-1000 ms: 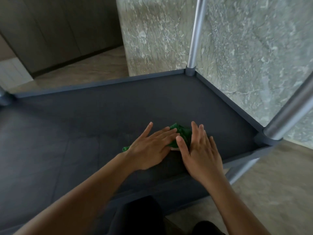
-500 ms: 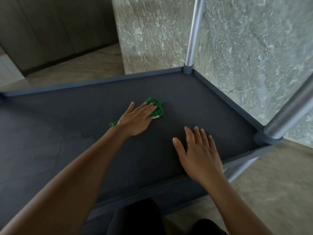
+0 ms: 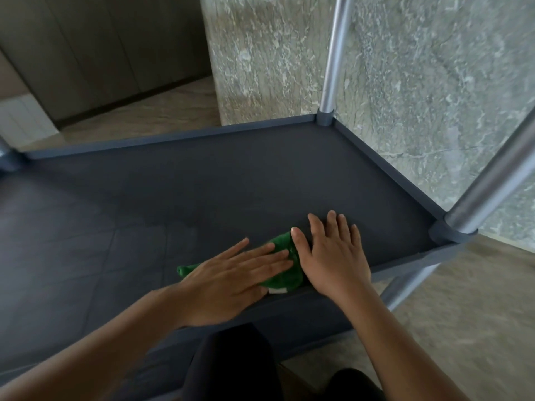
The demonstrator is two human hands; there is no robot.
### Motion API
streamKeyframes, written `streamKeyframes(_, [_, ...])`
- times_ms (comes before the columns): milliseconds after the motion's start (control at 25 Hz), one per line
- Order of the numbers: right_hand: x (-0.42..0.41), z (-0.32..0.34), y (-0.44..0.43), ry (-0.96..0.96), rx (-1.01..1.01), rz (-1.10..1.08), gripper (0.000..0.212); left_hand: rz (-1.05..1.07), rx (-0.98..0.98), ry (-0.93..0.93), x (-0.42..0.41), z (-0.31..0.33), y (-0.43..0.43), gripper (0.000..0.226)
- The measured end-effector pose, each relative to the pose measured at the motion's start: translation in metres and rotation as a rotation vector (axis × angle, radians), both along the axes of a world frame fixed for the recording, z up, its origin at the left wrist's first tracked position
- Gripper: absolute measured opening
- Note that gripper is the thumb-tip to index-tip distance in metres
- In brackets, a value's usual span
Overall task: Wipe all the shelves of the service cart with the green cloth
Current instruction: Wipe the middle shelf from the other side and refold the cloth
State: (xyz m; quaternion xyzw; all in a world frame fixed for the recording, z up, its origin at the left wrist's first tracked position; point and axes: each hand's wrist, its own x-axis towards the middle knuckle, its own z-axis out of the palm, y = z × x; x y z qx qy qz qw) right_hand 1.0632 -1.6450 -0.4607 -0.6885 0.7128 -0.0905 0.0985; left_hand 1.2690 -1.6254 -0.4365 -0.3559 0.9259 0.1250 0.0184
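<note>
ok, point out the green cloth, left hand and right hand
green cloth (image 3: 285, 281): head view, bunched fabric between the hands.
left hand (image 3: 223, 286): head view, back of the hand.
right hand (image 3: 333, 259): head view, back of the hand.

Both hands are down flat on the shelf (image 3: 202, 183), close to its front edge. The left hand (image 3: 231, 282) lies on the cloth (image 3: 282, 277), and the right hand (image 3: 333, 256) is just beside it, thumb touching the cloth. Ahead of the hands, the shelf runs back to a corner post (image 3: 333, 53). Right of the right hand stands a nearer post (image 3: 492, 183), with the wall (image 3: 419, 82) behind both.
</note>
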Motion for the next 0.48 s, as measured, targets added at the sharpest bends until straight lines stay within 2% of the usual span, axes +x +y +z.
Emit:
streamKeyframes(160, [0.003, 0.000, 0.006, 0.002, 0.010, 0.030, 0.092, -0.004, 0.018, 0.001, 0.011, 0.004, 0.003, 0.049])
streamKeyframes(280, [0.004, 0.001, 0.007, 0.028, 0.039, 0.048, 0.092, 0.036, -0.035, -0.010, 0.016, -0.001, -0.022, 0.053])
streamKeyframes(480, [0.004, 0.001, 0.008, 0.051, 0.006, 0.040, 0.089, 0.276, -0.141, -0.047, 0.030, -0.008, -0.103, 0.053])
